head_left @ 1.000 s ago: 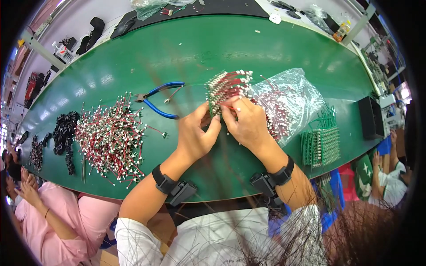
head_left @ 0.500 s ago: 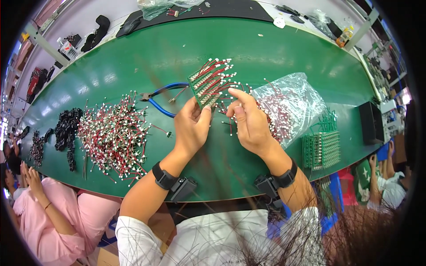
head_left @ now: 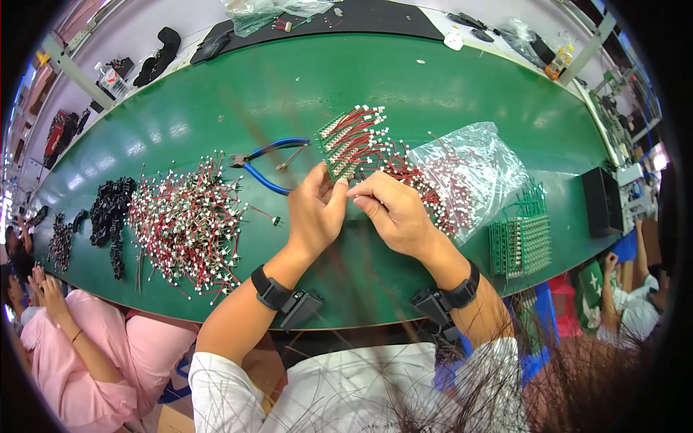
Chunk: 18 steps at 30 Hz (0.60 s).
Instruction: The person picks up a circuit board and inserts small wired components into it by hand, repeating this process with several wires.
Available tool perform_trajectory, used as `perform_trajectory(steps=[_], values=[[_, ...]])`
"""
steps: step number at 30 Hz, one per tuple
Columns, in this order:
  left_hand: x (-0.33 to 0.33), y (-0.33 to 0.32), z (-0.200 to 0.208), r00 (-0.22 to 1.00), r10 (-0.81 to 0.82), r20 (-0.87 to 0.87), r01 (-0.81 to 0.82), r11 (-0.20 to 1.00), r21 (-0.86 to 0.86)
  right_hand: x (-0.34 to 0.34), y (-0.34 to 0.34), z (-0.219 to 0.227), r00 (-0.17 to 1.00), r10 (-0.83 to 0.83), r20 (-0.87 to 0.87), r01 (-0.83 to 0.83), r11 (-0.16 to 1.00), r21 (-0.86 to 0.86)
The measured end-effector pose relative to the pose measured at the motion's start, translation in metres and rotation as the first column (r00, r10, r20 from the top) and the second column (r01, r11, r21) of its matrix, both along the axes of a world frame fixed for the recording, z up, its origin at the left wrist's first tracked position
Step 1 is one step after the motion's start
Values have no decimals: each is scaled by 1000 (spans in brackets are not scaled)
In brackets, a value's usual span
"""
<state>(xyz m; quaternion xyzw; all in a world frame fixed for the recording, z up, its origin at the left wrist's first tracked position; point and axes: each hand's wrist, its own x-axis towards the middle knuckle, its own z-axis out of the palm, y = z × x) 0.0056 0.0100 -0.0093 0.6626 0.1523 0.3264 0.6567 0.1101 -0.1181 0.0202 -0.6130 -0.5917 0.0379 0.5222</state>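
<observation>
A green circuit board panel (head_left: 339, 148) is tilted up in my left hand (head_left: 315, 209), which grips its near edge between thumb and fingers. Rows of white connectors cover the panel, and red wire leads with white plugs fan out to its right. Close beside the left thumb, my right hand (head_left: 395, 213) is closed in a pinch at the panel's near corner. Whatever sits in that pinch is too small to make out. Just beyond the right hand, a loose heap of red wire leads (head_left: 426, 184) spills from a clear plastic bag (head_left: 480, 162).
Blue-handled cutting pliers (head_left: 278, 144) lie left of the panel on the green table (head_left: 238, 94). A large pile of wired connectors (head_left: 188, 224) and black parts (head_left: 110, 216) spread farther left. Stacked green panels (head_left: 521, 242) and a black box (head_left: 601, 200) stand right. A person in pink (head_left: 86, 346) sits left.
My right hand has moved left to meet the left thumb, and its extended index finger has curled into a pinch. The panel has shifted slightly right and nearer.
</observation>
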Motion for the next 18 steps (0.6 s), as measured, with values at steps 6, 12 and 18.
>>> perform_trajectory(steps=[6,12,18], values=[[-1,-4,-1,1000,-9,11,8,997,82,-11,0,8,982,-99,-163,96,995,-25],[0,-5,-3,999,-27,34,24,995,93,-4,-3,2,964,-70,-255,42,992,-115],[1,-5,-4,999,-3,39,-1,995,100,0,2,-2,1000,7,-2,-7,1000,10]])
